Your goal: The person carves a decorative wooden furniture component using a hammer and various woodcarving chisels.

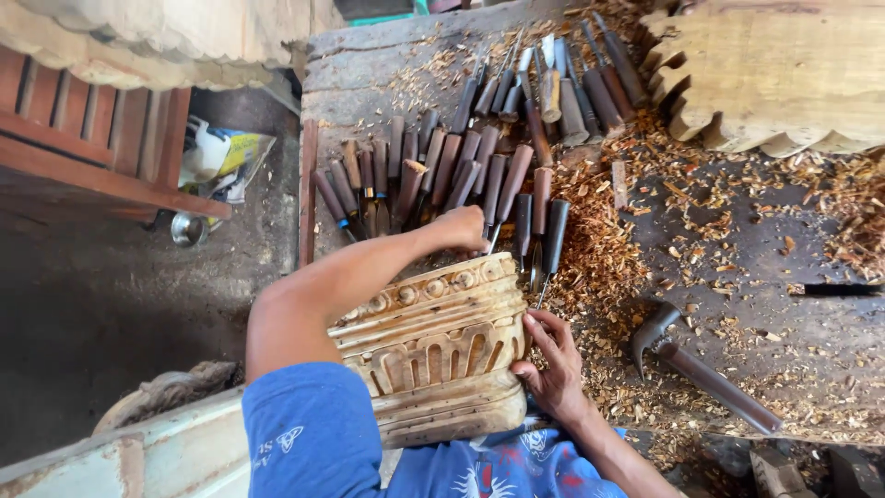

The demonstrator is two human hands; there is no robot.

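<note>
A pale carved wooden piece point(433, 350) with beaded and arched relief rests against my lap at the near edge of the workbench. My right hand point(553, 360) presses on its right end, fingers curled over the edge. My left hand point(461, 228) reaches past the carving to a row of wood-handled chisels point(442, 171) laid side by side, and its fingers close around one chisel handle point(493, 235). My blue sleeve point(309, 429) covers the left shoulder.
A dark workbench point(737, 267) is strewn with wood shavings point(599, 249). A hammer point(701, 369) lies at the right. A large scalloped wooden block point(774, 74) sits at the far right. A slatted wooden frame point(83, 138) and paper litter point(217, 157) are at the left.
</note>
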